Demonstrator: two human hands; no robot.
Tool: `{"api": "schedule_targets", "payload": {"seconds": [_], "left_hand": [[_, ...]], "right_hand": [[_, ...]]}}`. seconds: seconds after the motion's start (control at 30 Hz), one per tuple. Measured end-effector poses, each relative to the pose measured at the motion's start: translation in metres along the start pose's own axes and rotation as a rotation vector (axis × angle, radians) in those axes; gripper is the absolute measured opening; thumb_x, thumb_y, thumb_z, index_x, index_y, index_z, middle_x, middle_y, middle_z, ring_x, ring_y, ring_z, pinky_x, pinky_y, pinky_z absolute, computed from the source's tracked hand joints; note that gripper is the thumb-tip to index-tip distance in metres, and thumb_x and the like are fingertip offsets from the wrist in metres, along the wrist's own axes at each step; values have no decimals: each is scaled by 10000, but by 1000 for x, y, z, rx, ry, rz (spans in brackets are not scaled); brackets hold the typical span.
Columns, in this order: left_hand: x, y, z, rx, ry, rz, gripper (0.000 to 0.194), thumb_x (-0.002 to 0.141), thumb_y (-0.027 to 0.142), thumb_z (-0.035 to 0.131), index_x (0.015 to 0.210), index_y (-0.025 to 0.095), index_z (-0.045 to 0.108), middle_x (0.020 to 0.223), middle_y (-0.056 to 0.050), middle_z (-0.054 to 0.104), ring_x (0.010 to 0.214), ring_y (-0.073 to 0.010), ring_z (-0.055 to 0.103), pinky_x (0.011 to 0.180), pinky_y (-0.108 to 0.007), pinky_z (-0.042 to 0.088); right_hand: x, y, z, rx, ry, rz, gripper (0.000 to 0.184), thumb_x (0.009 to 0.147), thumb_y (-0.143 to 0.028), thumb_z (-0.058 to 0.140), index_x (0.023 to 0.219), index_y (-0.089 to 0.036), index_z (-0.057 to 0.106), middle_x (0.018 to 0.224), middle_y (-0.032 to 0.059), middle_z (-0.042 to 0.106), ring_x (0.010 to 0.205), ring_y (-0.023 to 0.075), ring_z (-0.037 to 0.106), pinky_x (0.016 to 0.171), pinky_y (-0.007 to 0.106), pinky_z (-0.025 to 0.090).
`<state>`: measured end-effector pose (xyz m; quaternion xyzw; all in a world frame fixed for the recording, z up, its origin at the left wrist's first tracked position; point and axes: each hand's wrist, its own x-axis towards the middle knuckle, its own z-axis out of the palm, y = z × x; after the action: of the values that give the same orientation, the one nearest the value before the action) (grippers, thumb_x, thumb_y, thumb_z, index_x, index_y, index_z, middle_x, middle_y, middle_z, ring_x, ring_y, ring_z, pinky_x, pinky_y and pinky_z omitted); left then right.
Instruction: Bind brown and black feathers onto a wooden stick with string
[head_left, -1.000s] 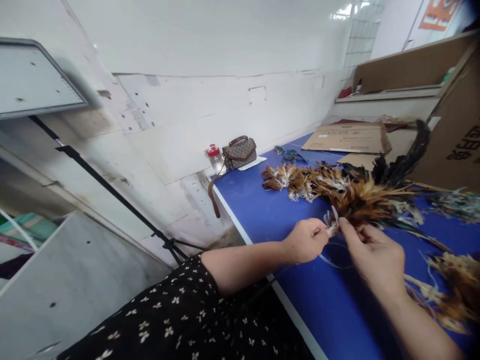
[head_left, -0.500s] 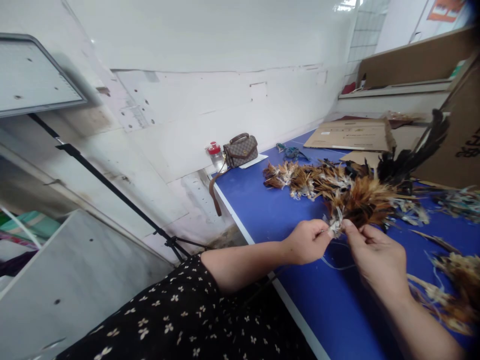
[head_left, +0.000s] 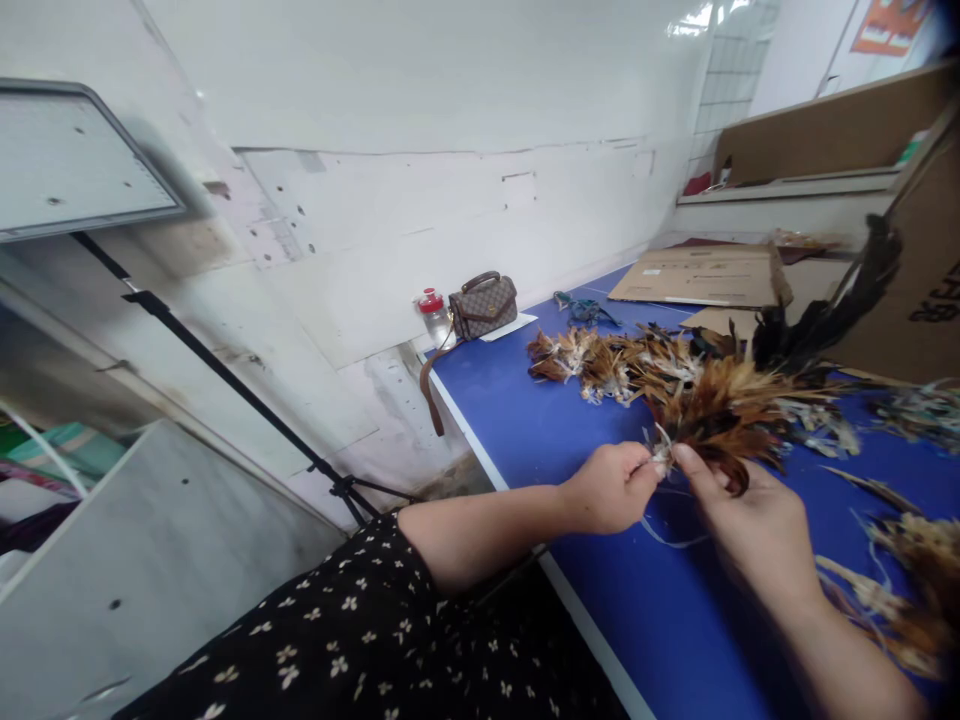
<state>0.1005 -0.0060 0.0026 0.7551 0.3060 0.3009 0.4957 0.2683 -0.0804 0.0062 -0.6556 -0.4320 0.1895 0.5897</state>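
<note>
Bunch (head_left: 720,405) of brown feathers, held just above the desk (head_left: 675,610). The left hand (head_left: 609,487) pinches its pale base with closed fingers; the right hand (head_left: 761,520), thumb foremost, grasps it just beside. A pale strand (head_left: 671,543) curves below, between the hands. Beyond: a feather row (head_left: 600,365), cardboard (head_left: 697,275), a bag (head_left: 484,306) and, beside it, a red-capped bottle (head_left: 433,318).

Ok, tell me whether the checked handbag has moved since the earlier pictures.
No; the checked handbag shows no shift against the white wall or the blue table.
</note>
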Motion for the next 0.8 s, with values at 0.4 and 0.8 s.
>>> {"api": "schedule_targets", "payload": {"seconds": [0.4,0.8], "left_hand": [[0,22,-5,-494,-110,-347,468,979,635,797,926,214,600,633,99,445,498,-71,343,504,-226,250],[13,25,-23,-874,-425,-323,500,824,531,977,906,182,629,695,107,318,512,-39,168,461,-201,84]], "right_hand": [[-3,8,7,437,-46,147,712,643,-785,1070,874,-254,656,629,-64,553,511,87,375,444,238,265],[-10,-18,4,678,-178,338,660,483,-583,1191,911,-178,894,745,56,726,528,79,427,435,217,300]]}}
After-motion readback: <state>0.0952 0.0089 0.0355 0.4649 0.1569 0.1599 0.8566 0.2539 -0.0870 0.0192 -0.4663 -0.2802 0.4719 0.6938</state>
